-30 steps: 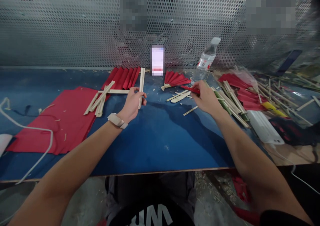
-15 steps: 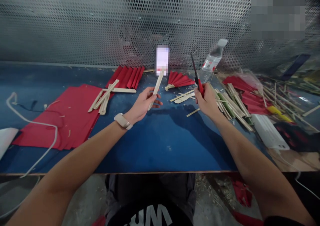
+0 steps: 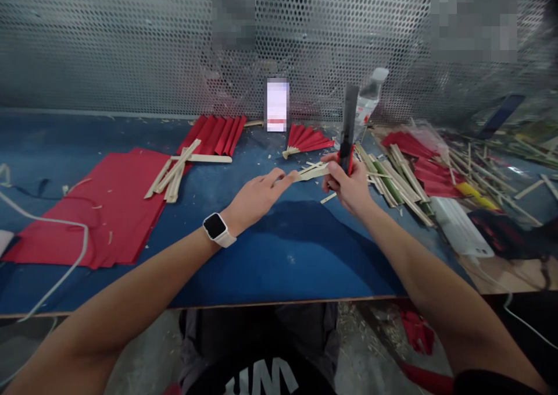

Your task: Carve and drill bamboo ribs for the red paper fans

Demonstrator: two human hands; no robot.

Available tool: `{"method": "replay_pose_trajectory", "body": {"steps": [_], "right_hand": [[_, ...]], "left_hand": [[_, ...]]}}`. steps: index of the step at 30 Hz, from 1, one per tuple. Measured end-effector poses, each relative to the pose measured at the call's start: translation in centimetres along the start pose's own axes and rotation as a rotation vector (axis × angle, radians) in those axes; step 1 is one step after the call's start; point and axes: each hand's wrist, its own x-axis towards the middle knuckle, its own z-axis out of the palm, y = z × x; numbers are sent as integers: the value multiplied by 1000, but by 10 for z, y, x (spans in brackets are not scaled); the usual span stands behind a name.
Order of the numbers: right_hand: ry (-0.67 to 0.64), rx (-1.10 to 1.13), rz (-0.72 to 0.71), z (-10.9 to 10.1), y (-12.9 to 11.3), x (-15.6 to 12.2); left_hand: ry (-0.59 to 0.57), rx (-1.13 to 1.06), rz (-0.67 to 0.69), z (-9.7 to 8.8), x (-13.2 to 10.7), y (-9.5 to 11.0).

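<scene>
My left hand (image 3: 260,198), with a watch on its wrist, pinches one end of a flat bamboo strip (image 3: 311,174) above the blue tabletop. At the strip's other end is my right hand (image 3: 351,188), closed around the red handle of a knife (image 3: 349,116). The dark blade points up and away from me. Whether the right fingers also grip the strip, I cannot tell. Just beyond the strip lies a small red folding fan (image 3: 307,140). More bamboo strips (image 3: 392,180), some with green skin, are bundled to the right of my right hand.
Red sheets (image 3: 104,209) lie at left, with crossed sticks (image 3: 176,171) and a pleated red piece (image 3: 213,136) beyond. A lit phone (image 3: 278,105) leans against the mesh wall. Further right are a plastic bottle (image 3: 368,101), a white power strip (image 3: 461,226) and bamboo scraps.
The bamboo strip has swung from upright to nearly level, bridging toward my right hand. The knife has turned so its blade shows broadside. My hands have come closer together.
</scene>
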Motion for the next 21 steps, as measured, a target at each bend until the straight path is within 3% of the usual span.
{"method": "replay_pose_trajectory", "body": {"steps": [3, 7, 11, 15, 21], "right_hand": [[35, 11, -9, 1, 2, 0], [56, -26, -55, -3, 8, 2], [35, -81, -88, -4, 12, 3], [23, -153, -104, -3, 8, 1], [-9, -161, -93, 4, 4, -6]], "left_hand": [[3, -34, 12, 3, 2, 2], [28, -326, -94, 3, 5, 3], [-33, -567, -180, 1, 7, 4], [8, -505, -83, -1, 7, 5], [-165, -508, -47, -2, 5, 11]]}}
